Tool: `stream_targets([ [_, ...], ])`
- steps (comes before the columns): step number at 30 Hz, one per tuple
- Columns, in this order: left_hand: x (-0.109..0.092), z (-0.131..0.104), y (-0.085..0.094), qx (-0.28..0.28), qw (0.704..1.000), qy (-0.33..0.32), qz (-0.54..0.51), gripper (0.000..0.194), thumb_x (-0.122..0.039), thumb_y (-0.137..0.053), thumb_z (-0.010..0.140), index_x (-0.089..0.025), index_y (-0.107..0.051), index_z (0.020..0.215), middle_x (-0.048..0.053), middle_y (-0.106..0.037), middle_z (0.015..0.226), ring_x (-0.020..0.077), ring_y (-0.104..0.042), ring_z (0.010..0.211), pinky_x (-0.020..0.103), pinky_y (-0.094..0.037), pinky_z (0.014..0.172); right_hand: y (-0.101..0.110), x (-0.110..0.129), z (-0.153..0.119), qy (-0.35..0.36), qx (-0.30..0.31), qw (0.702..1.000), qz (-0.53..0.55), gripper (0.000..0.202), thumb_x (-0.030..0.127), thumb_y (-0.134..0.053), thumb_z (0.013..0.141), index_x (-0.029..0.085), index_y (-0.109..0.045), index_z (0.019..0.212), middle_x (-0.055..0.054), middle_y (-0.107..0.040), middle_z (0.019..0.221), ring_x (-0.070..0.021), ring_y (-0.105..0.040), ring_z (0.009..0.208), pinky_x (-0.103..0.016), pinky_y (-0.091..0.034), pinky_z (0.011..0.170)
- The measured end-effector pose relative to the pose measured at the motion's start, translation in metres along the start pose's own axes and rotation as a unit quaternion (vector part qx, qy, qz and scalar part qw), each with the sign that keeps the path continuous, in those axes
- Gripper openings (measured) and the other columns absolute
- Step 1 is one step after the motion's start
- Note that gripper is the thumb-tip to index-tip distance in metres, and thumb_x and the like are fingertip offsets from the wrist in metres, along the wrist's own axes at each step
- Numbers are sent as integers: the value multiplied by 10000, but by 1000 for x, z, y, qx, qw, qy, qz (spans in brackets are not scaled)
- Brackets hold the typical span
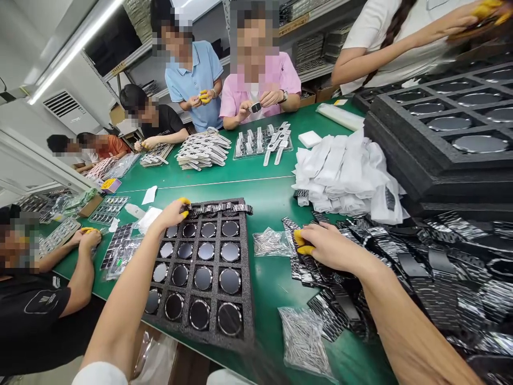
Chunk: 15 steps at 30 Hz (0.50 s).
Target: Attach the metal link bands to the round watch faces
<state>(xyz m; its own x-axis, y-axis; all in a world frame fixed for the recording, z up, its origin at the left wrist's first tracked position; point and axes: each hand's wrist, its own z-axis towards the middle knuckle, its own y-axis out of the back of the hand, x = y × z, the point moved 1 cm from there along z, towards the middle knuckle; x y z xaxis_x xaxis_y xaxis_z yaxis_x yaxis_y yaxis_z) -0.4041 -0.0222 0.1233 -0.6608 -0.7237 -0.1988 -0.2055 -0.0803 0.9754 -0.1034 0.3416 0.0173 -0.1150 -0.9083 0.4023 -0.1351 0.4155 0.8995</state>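
My left hand (pixel 173 215), yellow covers on its fingertips, is closed on the left end of a black metal watch band (pixel 224 207). The band lies along the far edge of a dark foam tray (pixel 247 278), whose square pockets hold several round black watch faces (pixel 230 280). To the right, my right hand (pixel 320 243), also with yellow fingertip covers, pinches a black link band (pixel 290 235) at the left side of a large heap of watch bands (pixel 417 267). Its fingertips partly hide that band.
Clear bags of small metal pins (pixel 306 342) lie near the heap. White-wrapped pieces (pixel 340 171) and stacked foam trays (pixel 433 155) stand at the right. Across the green table (pixel 192 187), co-workers handle watch parts beside white straps (pixel 204 149). Another person's arms (pixel 82 262) are at left.
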Motion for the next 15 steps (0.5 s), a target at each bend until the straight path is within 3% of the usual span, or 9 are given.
stream_targets([
  [4,-3,-16,7,-6,999,8,-32,484,-284,-499,909,-131,-613,1353,159,-724,1341,279,-687,1248,456,-540,1119,14,-1,-5,25,-29,999,35,201,25,-535,803,219,-574,773,-50,-701,883,-262,-658,939,-440,-429,1029],
  [7,-30,-33,9,-33,999,2,-36,541,-308,-569,899,-101,-595,1398,206,-581,1543,345,-493,1493,557,-356,1281,30,6,-19,72,-79,989,100,126,137,-576,868,228,-573,780,-44,-693,824,-245,-630,800,-351,-472,798],
  [8,-49,-41,9,-52,998,-10,-42,561,-312,-568,917,-98,-568,1435,212,-507,1610,350,-400,1559,573,-283,1316,36,11,-25,87,-100,983,128,104,172,-584,891,230,-588,804,-43,-701,831,-236,-627,774,-334,-468,747],
  [10,-99,-56,4,-95,988,-82,-92,566,-381,-570,988,-153,-518,1505,180,-454,1660,309,-392,1572,548,-289,1323,48,25,-40,123,-145,964,186,64,212,-588,933,231,-628,886,-46,-726,890,-219,-642,774,-317,-472,708],
  [13,-185,-75,-16,-30,959,-219,-177,636,-460,-692,970,-222,-508,1531,158,-393,1711,299,-340,1606,533,-292,1328,62,54,-59,189,-208,920,275,47,235,-614,988,234,-660,987,-44,-733,952,-201,-670,831,-311,-512,740],
  [15,-229,-80,-36,9,939,-249,-237,671,-476,-776,904,-191,-570,1475,197,-427,1683,368,-339,1598,577,-306,1307,64,72,-65,230,-237,886,326,31,246,-643,1005,238,-672,997,-44,-727,955,-203,-674,872,-323,-538,784],
])
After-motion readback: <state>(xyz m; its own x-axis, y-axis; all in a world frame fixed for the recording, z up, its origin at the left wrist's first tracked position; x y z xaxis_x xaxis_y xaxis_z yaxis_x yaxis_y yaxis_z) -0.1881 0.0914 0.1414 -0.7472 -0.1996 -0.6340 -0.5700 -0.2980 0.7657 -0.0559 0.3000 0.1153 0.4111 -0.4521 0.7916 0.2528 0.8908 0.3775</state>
